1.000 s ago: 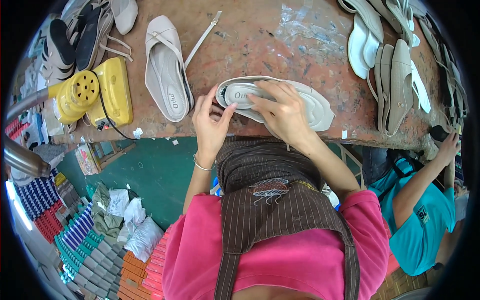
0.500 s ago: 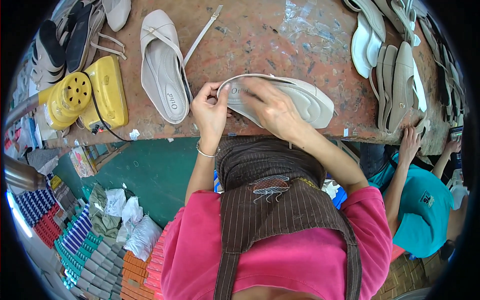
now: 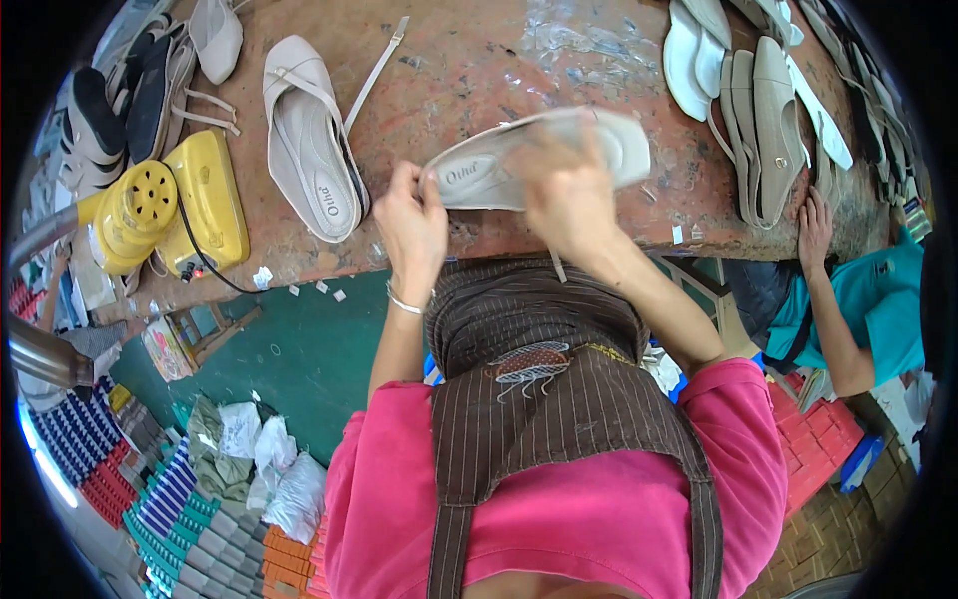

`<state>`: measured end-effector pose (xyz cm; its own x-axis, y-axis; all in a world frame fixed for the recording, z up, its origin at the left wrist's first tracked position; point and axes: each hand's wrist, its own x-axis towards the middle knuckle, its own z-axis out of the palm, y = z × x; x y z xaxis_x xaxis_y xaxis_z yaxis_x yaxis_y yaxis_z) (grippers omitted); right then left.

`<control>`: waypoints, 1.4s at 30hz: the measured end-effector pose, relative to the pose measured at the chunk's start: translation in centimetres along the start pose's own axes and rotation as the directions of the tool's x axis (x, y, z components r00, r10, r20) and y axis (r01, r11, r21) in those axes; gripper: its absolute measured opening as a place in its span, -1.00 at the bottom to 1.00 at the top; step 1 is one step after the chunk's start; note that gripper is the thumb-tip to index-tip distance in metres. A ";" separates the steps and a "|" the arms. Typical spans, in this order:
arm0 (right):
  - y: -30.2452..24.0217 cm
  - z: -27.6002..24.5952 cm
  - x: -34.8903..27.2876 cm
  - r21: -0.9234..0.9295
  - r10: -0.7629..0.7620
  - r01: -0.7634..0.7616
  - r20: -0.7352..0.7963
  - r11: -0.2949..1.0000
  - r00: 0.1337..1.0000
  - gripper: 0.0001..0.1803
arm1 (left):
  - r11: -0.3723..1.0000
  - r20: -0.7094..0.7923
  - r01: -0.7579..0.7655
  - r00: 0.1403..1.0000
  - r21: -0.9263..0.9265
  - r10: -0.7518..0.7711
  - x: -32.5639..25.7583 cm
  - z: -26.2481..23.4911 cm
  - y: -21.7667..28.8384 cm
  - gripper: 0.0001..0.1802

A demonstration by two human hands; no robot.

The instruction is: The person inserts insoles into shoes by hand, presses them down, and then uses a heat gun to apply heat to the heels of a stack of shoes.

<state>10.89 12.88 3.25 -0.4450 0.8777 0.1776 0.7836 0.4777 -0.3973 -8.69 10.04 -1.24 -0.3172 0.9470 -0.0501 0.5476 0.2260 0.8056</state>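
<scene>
From the head camera, both hands hold a pale beige shoe (image 3: 539, 160) just above the near edge of the worn brown workbench (image 3: 479, 60); the left hand (image 3: 414, 225) pinches its heel end with fingers closed on it, while the right hand (image 3: 569, 190), blurred, is clasped over its middle. A second beige shoe with a loose strap (image 3: 309, 140) lies just left of it; a yellow machine (image 3: 170, 205) sits further left; a co-worker's hand (image 3: 815, 228) rests on the bench's right edge.
</scene>
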 end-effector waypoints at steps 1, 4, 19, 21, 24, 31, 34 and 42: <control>0.7 -0.7 1.0 -0.109 0.080 -0.104 -0.199 0.989 0.977 -0.76 | 0.999 0.079 0.032 0.996 0.016 -0.033 -1.2 0.3 0.5 -0.81; 5.6 -1.2 3.7 -0.173 0.223 -0.336 -0.468 0.926 0.855 -0.76 | 0.980 0.213 -0.145 0.970 0.138 0.114 -4.9 1.5 2.8 -0.78; 0.7 2.3 -2.7 0.010 0.155 -0.156 -0.213 0.988 0.965 -0.47 | 0.719 0.580 -0.628 0.717 0.297 0.387 -9.9 5.5 4.5 -0.39; 2.0 1.1 1.4 0.061 0.277 -0.275 -0.035 0.960 0.960 -0.44 | 0.731 0.556 -0.611 0.737 0.304 0.385 -10.0 5.8 4.7 -0.40; 1.8 1.1 1.0 -0.019 0.304 -0.304 0.002 0.952 0.953 -0.38 | 0.724 0.532 -0.602 0.756 0.337 0.381 -10.0 5.9 5.0 -0.41; 3.9 2.7 2.2 -0.105 0.319 -0.314 0.032 0.943 0.947 -0.57 | 0.733 0.524 -0.617 0.742 0.288 0.419 -9.8 6.1 5.7 -0.45; 1.7 1.6 1.6 0.031 0.294 -0.292 -0.051 0.956 0.955 -0.44 | 0.752 0.540 -0.594 0.748 0.284 0.387 -9.9 6.1 4.6 -0.46; 2.1 2.7 2.3 -0.017 0.426 -0.433 0.217 0.901 0.878 -0.23 | 0.701 0.467 -0.648 0.739 0.298 0.485 -9.6 6.5 4.5 -0.52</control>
<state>10.38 15.80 0.42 -0.1505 0.9664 -0.2084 0.9062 0.0506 -0.4198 1.91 3.43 -0.98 0.3932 0.9161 0.0781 0.8199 -0.3878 0.4212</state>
